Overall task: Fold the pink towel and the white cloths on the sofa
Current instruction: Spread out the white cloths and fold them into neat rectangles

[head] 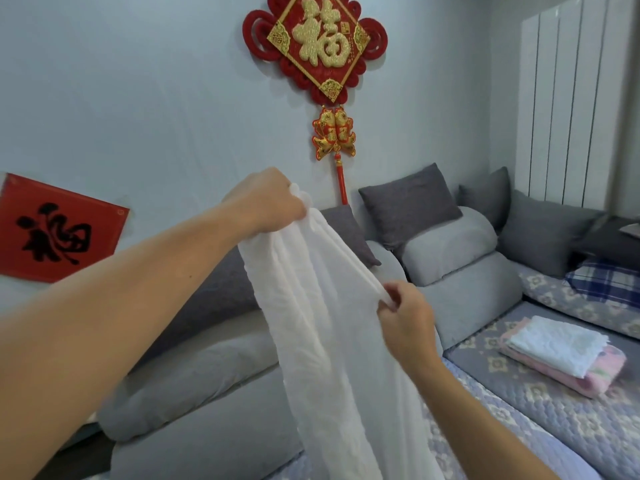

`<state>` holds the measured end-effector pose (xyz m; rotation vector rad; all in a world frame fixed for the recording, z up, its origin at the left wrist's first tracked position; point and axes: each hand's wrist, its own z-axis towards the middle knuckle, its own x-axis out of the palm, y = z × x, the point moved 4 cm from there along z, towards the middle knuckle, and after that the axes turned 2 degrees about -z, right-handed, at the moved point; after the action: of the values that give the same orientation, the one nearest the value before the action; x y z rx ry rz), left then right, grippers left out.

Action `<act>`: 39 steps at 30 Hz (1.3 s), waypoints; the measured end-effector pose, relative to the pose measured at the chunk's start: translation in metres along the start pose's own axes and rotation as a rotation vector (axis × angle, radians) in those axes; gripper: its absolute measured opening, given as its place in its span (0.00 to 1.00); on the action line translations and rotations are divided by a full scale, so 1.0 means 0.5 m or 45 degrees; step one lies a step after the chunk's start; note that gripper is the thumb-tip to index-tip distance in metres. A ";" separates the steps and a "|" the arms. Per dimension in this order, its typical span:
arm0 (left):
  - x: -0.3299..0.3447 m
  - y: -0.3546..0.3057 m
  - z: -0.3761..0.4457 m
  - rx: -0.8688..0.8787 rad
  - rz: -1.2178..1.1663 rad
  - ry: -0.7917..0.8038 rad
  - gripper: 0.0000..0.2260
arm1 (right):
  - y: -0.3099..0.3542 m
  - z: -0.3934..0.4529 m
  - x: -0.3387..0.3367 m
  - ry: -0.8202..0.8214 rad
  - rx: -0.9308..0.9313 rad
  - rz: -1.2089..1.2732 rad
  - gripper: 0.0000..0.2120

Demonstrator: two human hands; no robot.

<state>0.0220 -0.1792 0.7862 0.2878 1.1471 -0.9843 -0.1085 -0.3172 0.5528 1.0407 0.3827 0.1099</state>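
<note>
White cloth [332,341] pinched aloft by left hand [266,202] and right hand [405,313], hiding sofa [519,420] beside folded stack [561,355].

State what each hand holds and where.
Left hand grips the white cloth at its bunched top end; right hand pinches its edge lower down.

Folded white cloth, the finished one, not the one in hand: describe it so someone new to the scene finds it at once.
Start at the grey sofa and go to its right seat with the quilted floral cover. A small stack lies there: the folded pink towel below, the folded white cloth on top. Unlike the white cloth held up by both hands, it lies flat, folded and untouched.
</note>
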 end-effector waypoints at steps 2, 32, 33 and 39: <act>0.000 0.022 -0.001 0.001 -0.011 0.036 0.14 | -0.009 0.020 -0.023 0.117 0.124 0.235 0.13; 0.317 0.289 -0.316 -0.750 -0.902 1.089 0.20 | -0.235 -0.248 0.019 1.200 0.526 0.470 0.10; 0.313 0.293 -0.317 -0.732 -0.925 1.068 0.19 | -0.231 -0.247 0.014 1.164 0.565 0.539 0.11; 0.304 0.322 -0.330 -0.690 -0.986 0.877 0.14 | -0.211 -0.246 0.010 1.202 0.569 0.603 0.12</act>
<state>0.0530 -0.0570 0.5406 -0.3192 2.1950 -1.2172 -0.1580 -0.2684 0.4063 1.4691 1.0379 0.9994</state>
